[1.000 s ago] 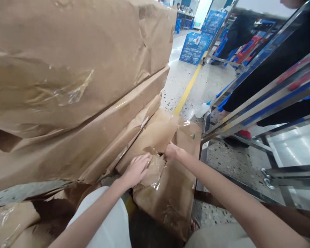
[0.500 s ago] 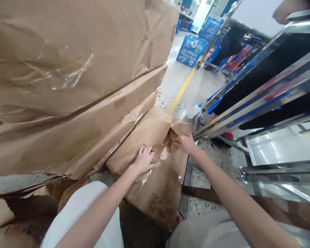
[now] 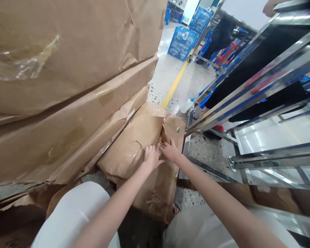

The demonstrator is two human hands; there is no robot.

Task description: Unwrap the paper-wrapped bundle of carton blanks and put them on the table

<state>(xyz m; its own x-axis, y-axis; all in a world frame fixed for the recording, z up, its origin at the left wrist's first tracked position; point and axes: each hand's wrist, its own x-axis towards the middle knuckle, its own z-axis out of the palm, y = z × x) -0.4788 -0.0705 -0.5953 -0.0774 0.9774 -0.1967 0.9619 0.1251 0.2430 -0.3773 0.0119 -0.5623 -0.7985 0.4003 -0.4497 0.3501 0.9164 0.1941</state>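
Both hands have closed together over the tear that gaped half a second ago.

Left hand lies flat, fingers spread, and right hand pinches the ripped flap, pressing it shut on the crumpled brown kraft-paper parcel lying on the speckled floor, between the tall paper-wrapped stack and steel rack.

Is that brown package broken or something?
Yes. The brown paper package on the floor has a ragged tear in its wrapping, right where the left hand and right hand rest. The big wrapped bundles stacked beside it are crumpled too, with loose tape.
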